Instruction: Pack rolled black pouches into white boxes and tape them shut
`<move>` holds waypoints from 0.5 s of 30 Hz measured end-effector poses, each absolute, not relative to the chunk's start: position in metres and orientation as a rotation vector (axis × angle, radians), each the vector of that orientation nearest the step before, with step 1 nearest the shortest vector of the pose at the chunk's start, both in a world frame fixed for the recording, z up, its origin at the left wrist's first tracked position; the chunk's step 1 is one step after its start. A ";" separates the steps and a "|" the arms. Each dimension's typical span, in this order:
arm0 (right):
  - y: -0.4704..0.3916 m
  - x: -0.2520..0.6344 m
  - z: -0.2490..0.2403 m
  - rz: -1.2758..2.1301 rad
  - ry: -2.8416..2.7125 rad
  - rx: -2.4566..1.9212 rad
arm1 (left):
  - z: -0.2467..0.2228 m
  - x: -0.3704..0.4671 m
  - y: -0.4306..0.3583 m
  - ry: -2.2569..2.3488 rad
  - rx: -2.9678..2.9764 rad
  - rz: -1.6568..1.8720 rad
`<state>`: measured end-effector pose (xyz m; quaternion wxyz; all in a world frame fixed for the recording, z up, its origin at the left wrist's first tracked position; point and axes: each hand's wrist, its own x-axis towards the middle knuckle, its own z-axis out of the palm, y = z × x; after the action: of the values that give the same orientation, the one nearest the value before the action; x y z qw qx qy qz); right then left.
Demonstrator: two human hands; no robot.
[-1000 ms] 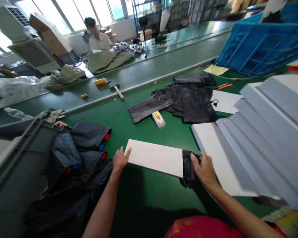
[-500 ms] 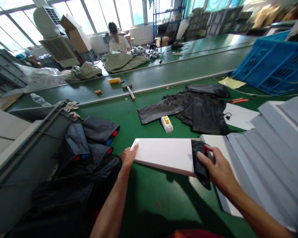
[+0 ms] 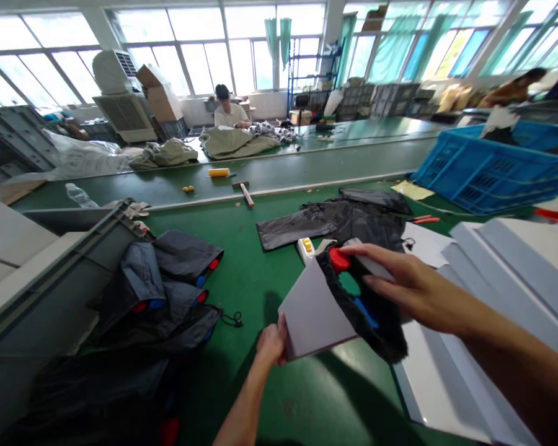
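My left hand (image 3: 273,344) is closed on the near left corner of a white cardboard box (image 3: 317,313), which it holds tilted above the green bench. At the box's right end is a black fabric pouch (image 3: 387,331); how far it reaches inside is hidden. Within the pouch's mouth show a red round end (image 3: 339,259), a green one (image 3: 349,284) and a blue one (image 3: 366,313). My right hand (image 3: 409,285) closes its thumb and fingers on the pouch, the index fingertip by the red end.
Filled dark pouches (image 3: 186,257) lie at left beside a grey crate (image 3: 74,279). Flat black pouches (image 3: 353,217) and a white-yellow tape dispenser (image 3: 305,249) lie ahead. Stacked white boxes (image 3: 474,322) and a blue crate (image 3: 493,167) stand at right. A hammer (image 3: 246,195) lies farther back; a person (image 3: 230,114) sits beyond.
The box has turned from lying level to tilted, its pouch end raised towards me and showing coloured ends. My left hand has moved lower and right. The view has tilted up.
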<state>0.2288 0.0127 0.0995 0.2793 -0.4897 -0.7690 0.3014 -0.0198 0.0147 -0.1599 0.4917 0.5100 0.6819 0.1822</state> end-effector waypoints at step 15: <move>-0.005 0.190 0.008 1.067 -1.314 -1.074 | -0.071 -0.016 0.078 0.703 1.119 0.943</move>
<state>0.1905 -0.0052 0.0082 0.5384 -0.4515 -0.5523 0.4487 -0.0159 0.0784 -0.0711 0.6884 0.4999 0.3143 0.4213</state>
